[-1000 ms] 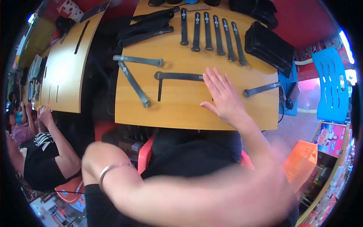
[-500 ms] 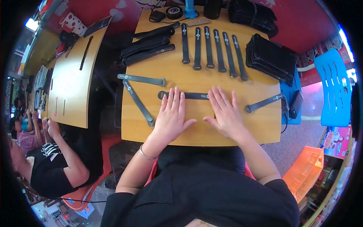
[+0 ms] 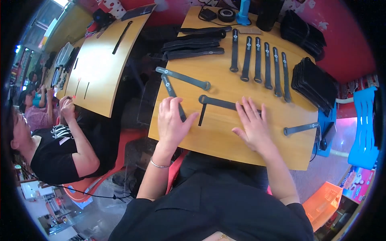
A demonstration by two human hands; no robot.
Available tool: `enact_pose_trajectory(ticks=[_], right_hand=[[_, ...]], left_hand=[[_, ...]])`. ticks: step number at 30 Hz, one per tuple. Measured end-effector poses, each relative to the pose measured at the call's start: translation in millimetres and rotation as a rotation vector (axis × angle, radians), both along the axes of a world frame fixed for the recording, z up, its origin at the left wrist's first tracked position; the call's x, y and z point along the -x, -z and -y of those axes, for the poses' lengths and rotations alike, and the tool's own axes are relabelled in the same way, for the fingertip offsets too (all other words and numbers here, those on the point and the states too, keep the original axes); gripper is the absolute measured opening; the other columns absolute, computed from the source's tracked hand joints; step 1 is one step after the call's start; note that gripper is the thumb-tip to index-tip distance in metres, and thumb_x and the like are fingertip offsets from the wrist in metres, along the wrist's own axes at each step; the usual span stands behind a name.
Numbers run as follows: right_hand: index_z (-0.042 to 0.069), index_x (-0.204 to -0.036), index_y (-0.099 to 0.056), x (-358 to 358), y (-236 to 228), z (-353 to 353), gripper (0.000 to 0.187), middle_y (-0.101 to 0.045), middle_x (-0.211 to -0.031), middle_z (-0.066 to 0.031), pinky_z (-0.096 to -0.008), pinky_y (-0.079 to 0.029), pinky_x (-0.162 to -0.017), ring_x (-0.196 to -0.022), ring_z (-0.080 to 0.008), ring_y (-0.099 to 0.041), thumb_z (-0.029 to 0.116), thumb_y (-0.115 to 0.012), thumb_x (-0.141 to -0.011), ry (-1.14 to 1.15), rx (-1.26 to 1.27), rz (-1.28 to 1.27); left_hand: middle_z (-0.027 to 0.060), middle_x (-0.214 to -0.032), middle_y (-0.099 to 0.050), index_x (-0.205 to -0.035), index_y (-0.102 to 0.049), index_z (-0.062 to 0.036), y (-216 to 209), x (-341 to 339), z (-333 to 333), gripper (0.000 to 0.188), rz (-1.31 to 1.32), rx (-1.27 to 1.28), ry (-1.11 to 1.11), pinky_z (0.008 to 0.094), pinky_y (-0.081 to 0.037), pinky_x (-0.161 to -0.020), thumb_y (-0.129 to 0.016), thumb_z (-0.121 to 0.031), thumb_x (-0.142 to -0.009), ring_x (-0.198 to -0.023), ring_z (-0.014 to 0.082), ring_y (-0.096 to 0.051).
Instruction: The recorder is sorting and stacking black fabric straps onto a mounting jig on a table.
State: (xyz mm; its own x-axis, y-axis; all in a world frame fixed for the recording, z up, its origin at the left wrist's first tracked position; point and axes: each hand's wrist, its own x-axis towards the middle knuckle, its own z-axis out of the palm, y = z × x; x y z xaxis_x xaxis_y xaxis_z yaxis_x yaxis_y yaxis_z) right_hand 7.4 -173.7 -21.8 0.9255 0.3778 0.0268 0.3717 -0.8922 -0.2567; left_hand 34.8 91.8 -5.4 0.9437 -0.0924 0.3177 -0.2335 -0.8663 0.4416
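Note:
A dark grey strap [image 3: 221, 103] with a ring at its left end lies across the middle of the table. My right hand [image 3: 254, 127] rests flat over the strap's right end, fingers spread. My left hand [image 3: 172, 120] is over a slanting strap [image 3: 168, 85], fingers stretched and thumb apart, covering part of it. Another strap [image 3: 183, 77] lies just beyond that hand, touching the slanting one's top. Between my hands a thin black strip [image 3: 202, 115] shows on the wood below the middle strap's ring.
Several straps [image 3: 257, 60] lie in a row at the back. Bundled black straps [image 3: 195, 44] are at the far left, and a stack of black pieces [image 3: 313, 82] at the right. One strap [image 3: 301, 128] lies near the right edge. A person [image 3: 66, 148] sits at the left table.
My left hand has moved left, off the middle strap and onto the slanting one. My right hand stays on the middle strap's right end. The view has turned left.

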Motion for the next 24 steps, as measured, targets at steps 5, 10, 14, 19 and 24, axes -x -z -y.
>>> enact_pose_trajectory(ticks=[5,10,14,19,24], right_hand=[[0.007,-0.140,-0.042,-8,-15,-16,0.064,-0.036,-0.147,-0.0146,-0.0538,-0.019,-0.112,-0.138,-0.0312,-0.030,0.039,-0.062,-0.087,0.087,-0.224,0.110],[0.000,-0.116,-0.060,-38,-20,-70,0.034,-0.056,-0.125,-0.0158,-0.0408,-0.042,-0.099,-0.116,-0.0309,-0.053,0.011,-0.064,-0.084,-0.167,-0.522,0.124],[-0.002,-0.115,-0.060,-90,6,-138,0.031,-0.056,-0.127,-0.0173,-0.0394,-0.041,-0.101,-0.118,-0.0342,-0.051,0.004,-0.059,-0.084,-0.319,-0.596,0.036],[-0.007,-0.119,-0.057,-136,29,-182,0.037,-0.055,-0.127,-0.0196,-0.0385,-0.041,-0.103,-0.120,-0.0325,-0.050,0.001,-0.052,-0.083,-0.289,-0.382,0.195],[-0.008,-0.124,-0.053,-147,45,-179,0.041,-0.054,-0.130,-0.0198,-0.0374,-0.039,-0.105,-0.123,-0.0309,-0.048,0.003,-0.049,-0.084,-0.271,-0.271,0.266]], left_hand=[[0.0143,-0.088,-0.053,-0.092,-0.051,-0.0013,14,10,-22,0.047,-0.083,-0.057,-0.095,0.0401,-0.045,-0.077,-0.083,-0.024,-0.066,-0.087,0.0324,-0.053],[0.0114,-0.081,-0.053,-0.091,-0.049,-0.0031,17,21,-24,0.045,-0.188,0.012,-0.225,0.0387,-0.046,-0.068,-0.083,-0.021,-0.067,-0.077,0.0297,-0.055],[0.0101,-0.077,-0.055,-0.096,-0.050,-0.0032,14,28,-25,0.045,-0.123,0.017,-0.238,0.0382,-0.047,-0.065,-0.082,-0.018,-0.068,-0.074,0.0283,-0.058],[0.0073,-0.069,-0.057,-0.104,-0.051,-0.0019,13,37,-30,0.046,-0.240,0.167,-0.266,0.0347,-0.048,-0.057,-0.080,-0.013,-0.070,-0.060,0.0234,-0.060],[0.0067,-0.068,-0.059,-0.103,-0.054,-0.0023,10,47,-41,0.044,-0.294,0.205,-0.305,0.0335,-0.049,-0.056,-0.081,-0.013,-0.070,-0.058,0.0208,-0.061]])
